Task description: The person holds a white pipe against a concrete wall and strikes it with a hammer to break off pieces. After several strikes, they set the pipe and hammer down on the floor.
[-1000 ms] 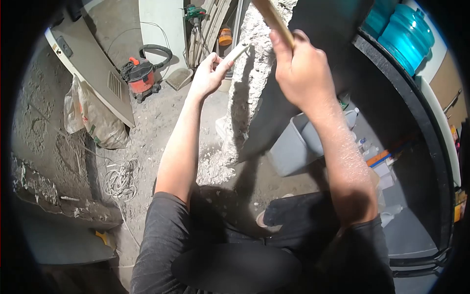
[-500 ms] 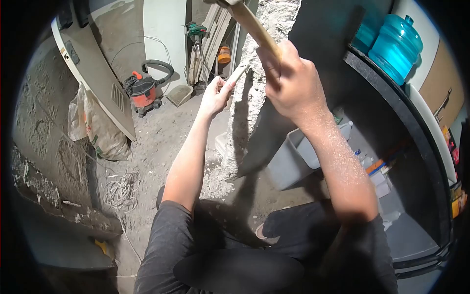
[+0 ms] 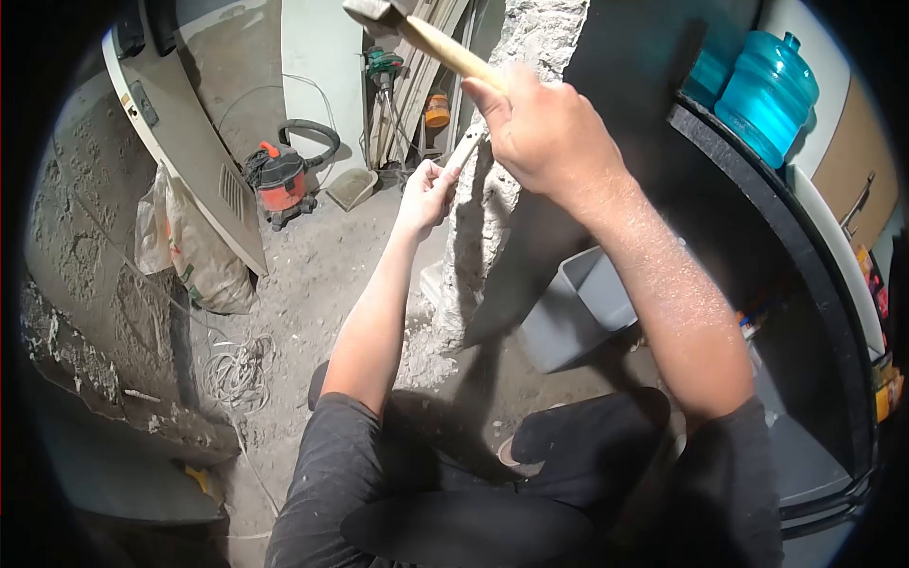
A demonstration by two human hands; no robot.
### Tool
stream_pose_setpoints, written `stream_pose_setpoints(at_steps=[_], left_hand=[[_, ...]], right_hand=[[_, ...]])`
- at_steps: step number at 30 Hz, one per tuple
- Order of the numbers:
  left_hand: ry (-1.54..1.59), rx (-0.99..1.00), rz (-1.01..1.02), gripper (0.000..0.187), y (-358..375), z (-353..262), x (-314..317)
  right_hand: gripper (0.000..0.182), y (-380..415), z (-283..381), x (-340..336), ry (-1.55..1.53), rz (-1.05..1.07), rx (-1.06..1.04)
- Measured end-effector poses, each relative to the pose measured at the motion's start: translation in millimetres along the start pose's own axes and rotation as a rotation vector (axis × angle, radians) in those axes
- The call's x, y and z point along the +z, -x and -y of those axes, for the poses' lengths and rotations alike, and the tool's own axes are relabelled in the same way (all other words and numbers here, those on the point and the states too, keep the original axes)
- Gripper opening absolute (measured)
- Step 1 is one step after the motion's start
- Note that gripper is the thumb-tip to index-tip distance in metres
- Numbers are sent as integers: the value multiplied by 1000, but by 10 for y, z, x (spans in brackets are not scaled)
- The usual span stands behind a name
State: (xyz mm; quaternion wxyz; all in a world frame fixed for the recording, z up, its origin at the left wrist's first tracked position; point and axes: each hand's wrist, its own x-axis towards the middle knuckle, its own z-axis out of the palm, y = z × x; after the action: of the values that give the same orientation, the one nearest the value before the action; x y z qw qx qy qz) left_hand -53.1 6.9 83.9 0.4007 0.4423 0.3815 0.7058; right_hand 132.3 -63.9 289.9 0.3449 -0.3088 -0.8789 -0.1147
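Note:
My right hand (image 3: 549, 133) is wrapped round the wooden handle of a hammer (image 3: 445, 47), whose metal head is up and to the left. Pale dust coats my right forearm. My left hand (image 3: 426, 197) grips a light-coloured, flat bar-like tool (image 3: 464, 150), whose far end lies against the rough, broken edge of a wall (image 3: 483, 213). What the tip touches is partly hidden by my right hand. Rubble (image 3: 426, 360) lies at the foot of the wall edge.
A red and black vacuum (image 3: 281, 185), a dustpan (image 3: 351, 187), a filled sack (image 3: 210, 260) and coiled cable (image 3: 240, 374) are on the left. A grey bin (image 3: 573, 312) stands right of the wall. A blue water bottle (image 3: 769, 95) rests on a dark counter (image 3: 757, 180).
The hammer has swung down and to the left with my right hand, and its head now shows fully. My left hand and the bar-like tool have barely shifted. The view has moved slightly.

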Motion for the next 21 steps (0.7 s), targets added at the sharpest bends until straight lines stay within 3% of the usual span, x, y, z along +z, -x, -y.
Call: stream_pose_setpoints(at_steps=[2, 4, 5, 6, 7, 11, 12, 14, 16, 17, 18, 19, 20, 21], left_hand=[[-8, -22, -15, 30, 14, 13, 0], [-9, -55, -31, 30, 23, -2, 9], [-5, -29, -38, 31, 18, 39, 7], [-249, -37, -71, 32, 18, 93, 41], [-137, -50, -43, 31, 29, 183, 31], [58, -103, 28, 30, 86, 292, -26], [107, -119, 54, 28, 86, 315, -67], [160, -88, -120, 18, 65, 297, -199], [549, 91, -397, 25, -43, 203, -585], [585, 54, -473, 33, -95, 186, -946], [739, 48, -387, 37, -53, 140, -1304], [788, 142, -413, 40, -47, 164, -1678], [766, 139, -534, 40, 71, 123, -1883], [721, 84, -760, 38, 127, 137, -2122]], right_hand=[[43, 27, -43, 71, -27, -38, -23], [43, 157, -291, 219, 60, 147, 17], [43, 196, -415, 283, 56, 141, 13], [44, 213, -544, 345, 157, 267, 67], [45, 198, -555, 327, 258, 389, 126], [47, 129, -395, 113, 263, 391, 129], [46, 112, -335, 49, 238, 343, 109], [44, 115, -262, -76, 214, 276, 96], [43, 221, -259, -195, 103, 193, 187], [36, 327, -354, -184, 59, 97, 158], [36, 466, -449, -159, 58, 87, 167], [32, 624, -538, -119, -74, -84, 143], [29, 801, -618, -52, -206, -253, 112], [27, 1011, -698, 72, -306, -284, 130]])
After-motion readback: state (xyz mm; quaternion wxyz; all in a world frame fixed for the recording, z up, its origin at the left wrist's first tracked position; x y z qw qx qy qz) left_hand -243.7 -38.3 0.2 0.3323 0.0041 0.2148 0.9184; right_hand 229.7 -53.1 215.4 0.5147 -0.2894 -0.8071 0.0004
